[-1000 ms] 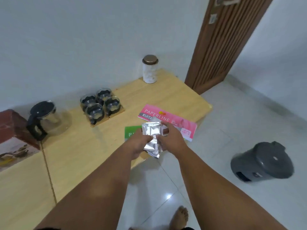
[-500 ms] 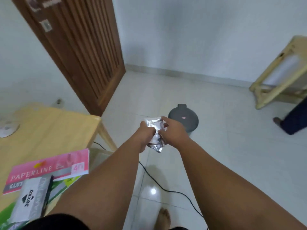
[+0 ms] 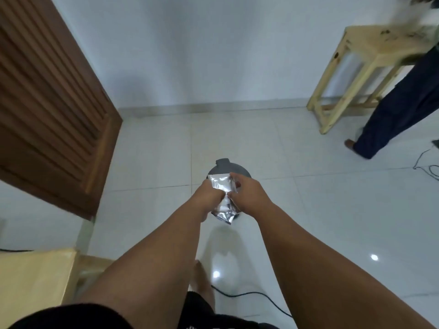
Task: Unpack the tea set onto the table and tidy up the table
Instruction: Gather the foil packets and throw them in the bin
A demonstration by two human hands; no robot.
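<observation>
The crumpled silver foil packet was shiny metallic film, creased all over and catching light in hard bright patches. The round dark grey bin looked like smooth matt plastic. The white floor tiles were glossy and mirrored lamps as bright spots. The brown slatted door was dark wood with a dull sheen. The pale table corner was light wood, smooth and matt. The pale square stool was raw-looking wood with dark marks. The black shorts were matt cloth.
</observation>
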